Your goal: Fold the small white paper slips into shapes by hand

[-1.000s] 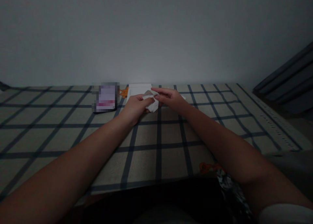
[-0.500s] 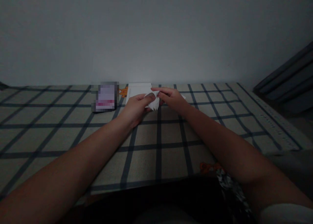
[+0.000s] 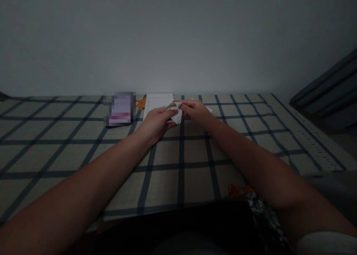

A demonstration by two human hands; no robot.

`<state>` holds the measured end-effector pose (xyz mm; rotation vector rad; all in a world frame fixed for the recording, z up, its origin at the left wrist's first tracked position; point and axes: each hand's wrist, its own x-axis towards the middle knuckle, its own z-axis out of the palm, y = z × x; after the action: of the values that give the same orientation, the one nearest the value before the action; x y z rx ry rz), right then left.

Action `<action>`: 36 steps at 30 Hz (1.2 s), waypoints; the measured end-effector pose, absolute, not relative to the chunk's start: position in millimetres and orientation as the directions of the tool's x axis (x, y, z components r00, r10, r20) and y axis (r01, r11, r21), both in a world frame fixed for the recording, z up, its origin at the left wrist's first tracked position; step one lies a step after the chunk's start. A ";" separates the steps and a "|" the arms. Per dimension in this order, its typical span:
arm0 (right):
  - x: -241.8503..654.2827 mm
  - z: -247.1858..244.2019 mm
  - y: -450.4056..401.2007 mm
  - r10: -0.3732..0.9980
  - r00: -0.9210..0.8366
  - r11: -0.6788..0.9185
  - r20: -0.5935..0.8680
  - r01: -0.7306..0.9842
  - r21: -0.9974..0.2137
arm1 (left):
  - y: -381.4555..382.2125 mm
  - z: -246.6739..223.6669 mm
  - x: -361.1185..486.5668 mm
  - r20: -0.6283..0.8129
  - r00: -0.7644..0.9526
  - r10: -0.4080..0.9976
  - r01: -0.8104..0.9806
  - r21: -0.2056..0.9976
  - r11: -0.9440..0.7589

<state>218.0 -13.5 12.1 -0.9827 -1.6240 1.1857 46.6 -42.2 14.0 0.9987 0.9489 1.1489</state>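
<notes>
A small piece of folded white paper (image 3: 176, 116) with pointed lower corners is held between both hands above the checked cloth. My left hand (image 3: 156, 122) pinches it from the left, thumb on top and fingers underneath. From the right, my right hand (image 3: 196, 110) grips its upper edge between thumb and fingers. Behind my left hand lies a white sheet or booklet (image 3: 158, 100) with faint print. Another bit of white paper (image 3: 209, 109) shows beside my right hand, mostly hidden by it.
A phone-like device (image 3: 121, 110) with a blurred-out screen rests left of my hands. The table wears a checked cloth (image 3: 167, 184) with orange cartoon figures. A pale wall (image 3: 178, 39) stands right behind it. Dark folded fabric (image 3: 331, 84) hangs at far right.
The paper's upper part has opened into a fold between my hands. My left thumb has shifted slightly. Both hands stay in about the same place.
</notes>
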 end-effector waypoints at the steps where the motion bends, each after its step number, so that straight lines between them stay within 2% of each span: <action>1: 217.8 13.1 -14.2 0.933 -0.305 0.234 0.193 0.104 -0.966 | -42.1 14.0 46.7 -0.078 0.161 0.984 -0.275 0.954 0.121; 8: 216.1 14.7 -15.7 0.938 -0.272 0.259 0.215 0.136 -0.956 | -40.1 13.1 47.1 -0.092 0.182 0.979 -0.304 0.942 0.145; 17: 215.0 8.9 -11.8 0.911 -0.275 0.365 0.309 0.184 -0.913 | -44.5 20.3 50.1 -0.136 0.223 0.965 -0.334 0.920 0.207; 27: 213.4 13.4 -15.5 0.880 -0.301 0.456 0.366 0.327 -0.828 | -46.0 21.3 49.4 -0.151 0.203 0.967 -0.327 0.921 0.213; 36: 211.2 17.7 -21.1 0.900 -0.292 0.410 0.324 0.318 -0.855 | -43.4 16.2 48.2 -0.111 0.207 0.972 -0.341 0.923 0.178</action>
<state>211.2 -21.1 17.7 -1.0504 -1.8177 0.8630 48.2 -43.4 16.2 0.9190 0.8780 1.1209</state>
